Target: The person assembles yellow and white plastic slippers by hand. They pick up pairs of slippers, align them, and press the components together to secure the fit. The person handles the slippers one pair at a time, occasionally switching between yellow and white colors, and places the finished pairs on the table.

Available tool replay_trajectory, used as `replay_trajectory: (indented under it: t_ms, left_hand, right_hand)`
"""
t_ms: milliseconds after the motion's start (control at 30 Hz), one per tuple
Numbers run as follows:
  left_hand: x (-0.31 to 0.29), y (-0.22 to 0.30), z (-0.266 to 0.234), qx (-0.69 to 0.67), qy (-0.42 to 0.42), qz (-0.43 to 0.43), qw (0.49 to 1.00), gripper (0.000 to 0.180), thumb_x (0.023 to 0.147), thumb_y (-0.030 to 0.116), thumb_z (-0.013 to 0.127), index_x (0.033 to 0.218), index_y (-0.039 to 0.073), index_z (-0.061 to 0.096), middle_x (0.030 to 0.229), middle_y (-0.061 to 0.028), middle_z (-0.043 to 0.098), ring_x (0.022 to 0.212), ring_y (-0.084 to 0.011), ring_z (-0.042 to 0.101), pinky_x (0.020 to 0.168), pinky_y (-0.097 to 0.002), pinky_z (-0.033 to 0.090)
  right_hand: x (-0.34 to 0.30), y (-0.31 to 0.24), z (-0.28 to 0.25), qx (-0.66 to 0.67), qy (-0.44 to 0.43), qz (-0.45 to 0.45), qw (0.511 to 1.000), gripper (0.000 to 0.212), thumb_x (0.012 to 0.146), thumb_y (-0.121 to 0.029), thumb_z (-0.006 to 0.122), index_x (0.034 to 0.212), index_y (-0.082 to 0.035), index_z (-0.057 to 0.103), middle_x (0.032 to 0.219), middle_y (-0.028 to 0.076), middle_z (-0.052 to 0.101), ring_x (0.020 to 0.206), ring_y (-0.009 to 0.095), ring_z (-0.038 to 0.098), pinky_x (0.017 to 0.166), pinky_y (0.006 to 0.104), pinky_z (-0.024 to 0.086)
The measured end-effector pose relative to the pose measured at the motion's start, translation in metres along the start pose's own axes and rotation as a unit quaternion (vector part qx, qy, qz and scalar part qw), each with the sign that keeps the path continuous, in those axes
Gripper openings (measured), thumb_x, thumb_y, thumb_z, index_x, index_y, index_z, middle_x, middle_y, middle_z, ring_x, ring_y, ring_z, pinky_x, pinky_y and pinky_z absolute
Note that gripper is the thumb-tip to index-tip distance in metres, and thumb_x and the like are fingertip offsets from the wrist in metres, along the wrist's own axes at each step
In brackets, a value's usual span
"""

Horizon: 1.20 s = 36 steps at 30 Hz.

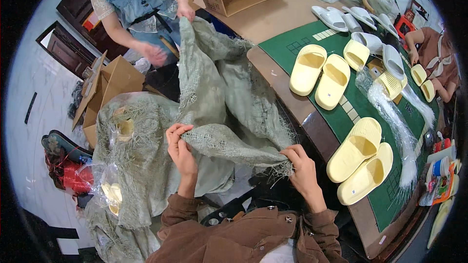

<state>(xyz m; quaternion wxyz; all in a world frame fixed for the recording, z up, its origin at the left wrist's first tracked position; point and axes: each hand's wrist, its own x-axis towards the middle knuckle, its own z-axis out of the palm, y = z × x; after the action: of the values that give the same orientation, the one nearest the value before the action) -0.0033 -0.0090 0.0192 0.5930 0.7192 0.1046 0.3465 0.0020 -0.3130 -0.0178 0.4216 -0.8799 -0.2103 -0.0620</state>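
grey-green woven sack (202, 80) mid-frame, mouth gaping, stretched up twd 11 & 12 o'clock! l hand (182, 153) at 8 o'clock, fingers curled tight round the near rim; r hand (303, 169) at 4 o'clock, thumb & fingers pinching the frayed edge. co-worker's hand (185, 10) at 11 o'clock grips the far rim, other hand (153, 53) nearby, unclenched & blurred. more woven sacking (146, 165) heaped at 8 o'clock, cardboard box (117, 84) btwn 9 & 10. pale-yellow slides (355, 148) on green mat (382, 212), btwn 3 & 4.
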Motion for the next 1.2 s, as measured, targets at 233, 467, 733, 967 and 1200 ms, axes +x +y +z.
replay_trajectory:
  t_ms: [233, 467, 733, 967, 1200]
  left_hand:
    - [0.002, -0.009, 0.004, 0.033, 0.007, 0.057, 0.998, 0.021, 0.088, 0.000, 0.054, 0.108, 0.001, 0.061, 0.125, -0.0063, 0.047, 0.115, -0.0159, 0.045, 0.098, -0.0293, 0.035]
    - [-0.006, -0.011, 0.012, -0.015, -0.002, -0.002, 1.000, 0.054, 0.087, -0.005, 0.054, 0.138, 0.008, 0.042, 0.140, -0.0109, 0.035, 0.124, -0.0185, 0.040, 0.101, -0.0311, 0.036]
    - [-0.014, -0.027, 0.004, -0.078, -0.142, -0.230, 0.960, 0.047, 0.083, -0.008, 0.046, 0.128, 0.001, 0.055, 0.127, -0.0069, 0.054, 0.115, -0.0133, 0.049, 0.098, -0.0272, 0.039]
    - [-0.015, -0.025, 0.018, 0.007, -0.164, -0.154, 0.974, 0.043, 0.082, -0.007, 0.046, 0.122, 0.000, 0.059, 0.123, -0.0053, 0.058, 0.109, -0.0126, 0.053, 0.095, -0.0253, 0.040]
    - [-0.024, -0.032, 0.038, -0.046, -0.149, -0.205, 0.966, 0.042, 0.089, 0.000, 0.051, 0.131, 0.002, 0.053, 0.135, -0.0074, 0.051, 0.120, -0.0154, 0.047, 0.102, -0.0292, 0.034]
  right_hand:
    - [-0.002, -0.002, 0.001, -0.016, -0.010, -0.004, 1.000, 0.044, 0.067, 0.008, 0.060, 0.107, -0.010, 0.062, 0.104, 0.009, 0.058, 0.086, 0.033, 0.064, 0.070, 0.0409, 0.052]
    - [-0.001, -0.004, 0.000, -0.026, -0.007, 0.007, 1.000, 0.046, 0.066, 0.008, 0.060, 0.108, -0.010, 0.063, 0.097, 0.011, 0.057, 0.084, 0.033, 0.063, 0.068, 0.0408, 0.051]
    - [-0.009, 0.001, 0.006, -0.043, -0.027, 0.018, 0.999, 0.043, 0.066, 0.007, 0.061, 0.106, -0.008, 0.060, 0.094, 0.013, 0.060, 0.083, 0.038, 0.062, 0.069, 0.0427, 0.050]
    - [-0.013, -0.003, -0.004, -0.018, -0.049, 0.065, 0.997, 0.043, 0.076, -0.002, 0.065, 0.118, -0.013, 0.059, 0.124, 0.010, 0.053, 0.093, 0.035, 0.063, 0.077, 0.0414, 0.053]
    - [-0.046, -0.013, -0.052, 0.214, -0.047, 0.135, 0.966, 0.028, 0.091, -0.005, 0.057, 0.119, -0.006, 0.061, 0.103, 0.005, 0.065, 0.078, 0.010, 0.057, 0.065, 0.0225, 0.045]
